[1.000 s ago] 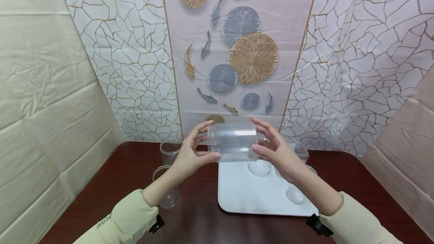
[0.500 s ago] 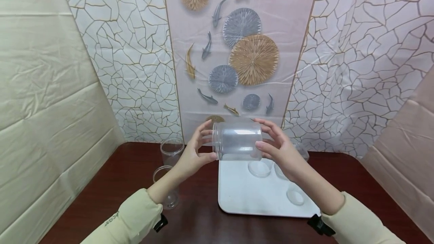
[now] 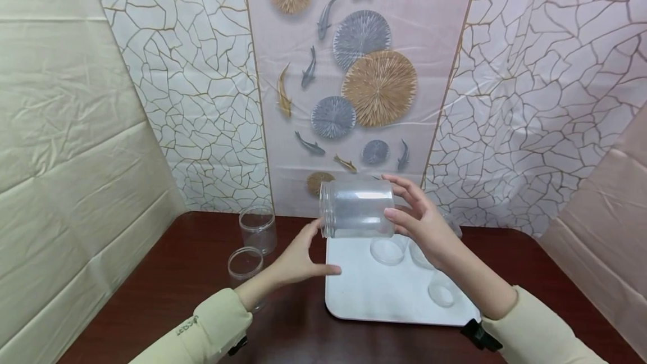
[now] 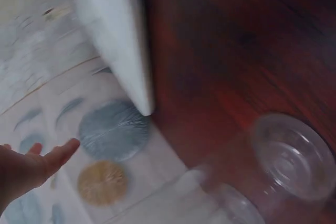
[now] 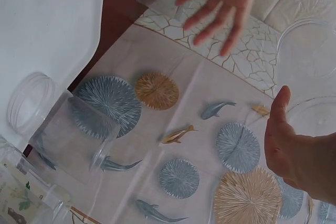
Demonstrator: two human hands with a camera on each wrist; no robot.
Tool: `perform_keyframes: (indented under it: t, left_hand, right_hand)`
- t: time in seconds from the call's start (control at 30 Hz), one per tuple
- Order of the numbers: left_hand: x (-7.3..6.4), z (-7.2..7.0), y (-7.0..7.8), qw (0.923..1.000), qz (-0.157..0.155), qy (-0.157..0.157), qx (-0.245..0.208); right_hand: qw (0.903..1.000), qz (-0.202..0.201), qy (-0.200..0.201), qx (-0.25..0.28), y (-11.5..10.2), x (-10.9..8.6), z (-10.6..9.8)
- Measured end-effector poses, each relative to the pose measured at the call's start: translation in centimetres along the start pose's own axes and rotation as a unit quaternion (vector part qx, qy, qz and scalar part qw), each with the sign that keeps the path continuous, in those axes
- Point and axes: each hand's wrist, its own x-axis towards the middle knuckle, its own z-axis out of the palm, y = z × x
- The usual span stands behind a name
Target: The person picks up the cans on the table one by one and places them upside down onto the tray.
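Observation:
A clear plastic jar [image 3: 358,209] lies sideways in the air over the tray's left part, its threaded mouth toward the left. My right hand [image 3: 427,232] holds it by the base end, thumb in front and fingers behind. Just below the mouth is my left hand [image 3: 298,260], thumb and fingers spread, holding nothing; its fingertips come close to the rim, and whether they touch is unclear. In the right wrist view that left hand [image 5: 223,6] shows spread fingers. Two more clear jars stand left of it, a far one [image 3: 258,230] and a near one [image 3: 245,265] partly behind the forearm.
The white tray [image 3: 364,296] on the dark red table bears several clear round lids, among them a left one [image 3: 387,251] and a front one [image 3: 443,292]. Behind my right hand stand more clear containers, one with a leaf-patterned label [image 5: 26,192]. Patterned cloth hangs behind.
My left hand has let go of the jar's mouth end and dropped lower, its thumb and fingers spreading. The jar has shifted slightly right, with my right hand still holding its base.

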Motion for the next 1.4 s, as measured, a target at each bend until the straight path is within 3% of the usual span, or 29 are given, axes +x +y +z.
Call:
perform_keyframes:
  t: [0.13,0.27,0.53,0.7,0.83,1.03,1.4]
  left_hand:
    - [0.0,1.2,-1.0,0.9926,-0.006,-0.057,0.108]
    - [0.0,2.1,-1.3,0.9797,-0.009,-0.095,0.177]
    - [-0.1,3.4,-1.7,0.963,-0.01,-0.121,0.241]
    - [0.0,4.4,-2.7,0.9459,-0.026,-0.151,0.286]
    - [0.2,4.9,-3.3,0.9361,-0.055,-0.174,0.301]
    - [0.6,5.3,-3.6,0.9284,-0.075,-0.189,0.311]
    - [0.5,4.8,-3.4,0.9237,-0.124,-0.209,0.296]
  right_hand:
    - [1.0,0.001,0.006,-0.002,0.1,0.1,-0.1]
    - [1.0,0.003,0.007,-0.001,0.2,0.1,-0.1]
    - [1.0,0.006,0.005,0.004,0.4,0.0,-0.1]
    - [0.9999,0.01,0.001,0.005,0.4,0.0,-0.1]
    - [0.9999,0.014,-0.001,0.005,0.5,0.0,-0.2]
    - [0.9999,0.013,-0.003,0.006,0.5,0.0,-0.2]
    - [0.9999,0.0,-0.001,0.017,0.4,-0.2,-0.4]
